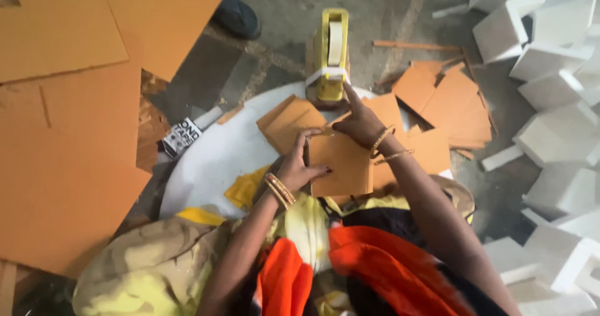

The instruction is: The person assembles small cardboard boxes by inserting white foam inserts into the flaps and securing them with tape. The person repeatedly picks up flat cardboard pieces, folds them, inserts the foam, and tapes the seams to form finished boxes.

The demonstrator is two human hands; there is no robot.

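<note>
Left hand [300, 163] pinched the left edge of a small orange cardboard piece [340, 166], thumb on top, fingers curled under. Right hand [357, 123] pressed flat on the piece's top edge, index finger stretched out toward the yellow tape dispenser [329, 56] just beyond it, fingertip near the tape strip. Piece lay on the round white bench [212, 160], overlapping more cut cardboard [290, 119] just left of the right hand. Open white surface left of the left hand. Right of the right hand, a loose cardboard stack [450, 103] crowded the bench rim. Further right, white foam blocks [550, 60] on the floor. Far left, big cardboard sheets [62, 166].
</note>
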